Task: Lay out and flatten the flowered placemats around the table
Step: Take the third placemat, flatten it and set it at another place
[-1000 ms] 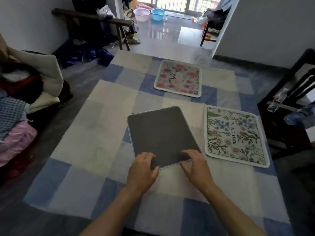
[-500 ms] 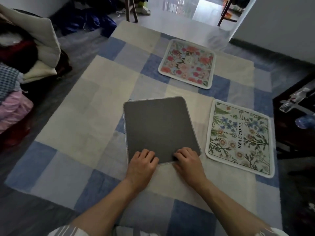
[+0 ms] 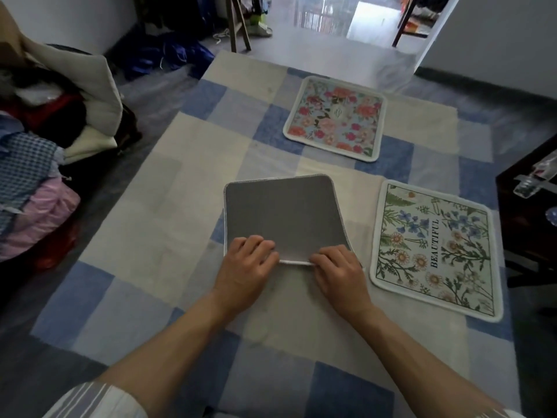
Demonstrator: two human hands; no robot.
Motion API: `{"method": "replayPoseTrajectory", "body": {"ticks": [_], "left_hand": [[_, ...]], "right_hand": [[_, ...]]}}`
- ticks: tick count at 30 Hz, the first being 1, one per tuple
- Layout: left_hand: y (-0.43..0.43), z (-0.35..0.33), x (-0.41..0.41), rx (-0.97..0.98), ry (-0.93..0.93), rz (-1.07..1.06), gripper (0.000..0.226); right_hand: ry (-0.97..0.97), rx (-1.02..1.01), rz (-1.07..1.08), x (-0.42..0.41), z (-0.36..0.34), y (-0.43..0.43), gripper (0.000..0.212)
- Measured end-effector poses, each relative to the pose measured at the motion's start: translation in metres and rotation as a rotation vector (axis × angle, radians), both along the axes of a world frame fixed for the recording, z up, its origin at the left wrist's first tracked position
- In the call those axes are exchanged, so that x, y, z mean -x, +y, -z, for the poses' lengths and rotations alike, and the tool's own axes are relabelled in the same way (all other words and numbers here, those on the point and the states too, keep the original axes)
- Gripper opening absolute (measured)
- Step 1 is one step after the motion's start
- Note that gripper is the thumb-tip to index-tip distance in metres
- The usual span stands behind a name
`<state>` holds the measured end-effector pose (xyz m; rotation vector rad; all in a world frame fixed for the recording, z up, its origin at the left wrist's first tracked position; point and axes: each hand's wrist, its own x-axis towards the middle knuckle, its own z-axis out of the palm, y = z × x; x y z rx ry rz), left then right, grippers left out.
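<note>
A checked blue-and-cream cloth (image 3: 150, 236) covers the table and fills most of the frame. A clothes pile (image 3: 36, 164) sits at the left edge, off the table.

Three mats lie on the cloth. The leafy mat (image 3: 434, 245), at right of centre, is flat and face up. So is the rose mat (image 3: 336, 117), above centre. The grey mat (image 3: 283, 212) lies at centre with its plain backing up and the flowers hidden, just beside the leafy mat but apart from it.

The left hand (image 3: 245, 268) and right hand (image 3: 339, 274) sit side by side at the grey mat's near edge (image 3: 295, 262). Their fingers are curled over the edge and grip it; the thumbs are hidden. The white hem between them looks slightly raised.

This mat likely still needs turning over. A flip from the near edge would carry it up the frame toward the rose mat, or sideways onto the leafy mat if one hand leads. Dragging instead of lifting could bunch the cloth beneath. With both grips close together, the free far corners may fold under and leave a crease.
</note>
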<state>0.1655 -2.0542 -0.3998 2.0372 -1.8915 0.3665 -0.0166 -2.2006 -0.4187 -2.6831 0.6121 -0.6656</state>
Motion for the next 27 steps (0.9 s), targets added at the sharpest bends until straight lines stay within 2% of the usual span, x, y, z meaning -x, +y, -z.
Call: {"method": "replayPoseTrajectory", "body": {"ticks": [3, 8, 15, 19, 21, 23, 27], "left_hand": [[-0.008, -0.011, -0.013, 0.053, -0.018, 0.016, 0.004], [-0.025, -0.031, -0.031, 0.133, -0.054, 0.022, 0.014], [-0.041, -0.027, -0.052, 0.055, -0.087, -0.022, 0.005], [-0.044, -0.015, -0.052, -0.025, -0.051, -0.062, 0.009], [-0.046, -0.012, -0.051, -0.057, -0.024, -0.101, 0.014], [-0.048, -0.01, -0.051, -0.162, -0.007, -0.137, 0.028], [-0.053, -0.006, -0.049, -0.421, 0.018, -0.187, 0.067]], "right_hand": [[-0.073, -0.008, 0.095, -0.012, -0.015, -0.007, 0.013], [-0.132, 0.013, 0.15, -0.035, -0.035, -0.021, 0.009], [-0.099, 0.032, 0.164, -0.053, -0.032, -0.037, 0.013], [-0.06, -0.005, 0.146, -0.057, -0.018, -0.041, 0.018], [-0.031, -0.018, 0.137, -0.058, -0.01, -0.042, 0.021], [0.04, -0.052, 0.121, -0.057, -0.004, -0.042, 0.029], [0.24, -0.091, 0.084, -0.055, 0.004, -0.044, 0.064]]}}
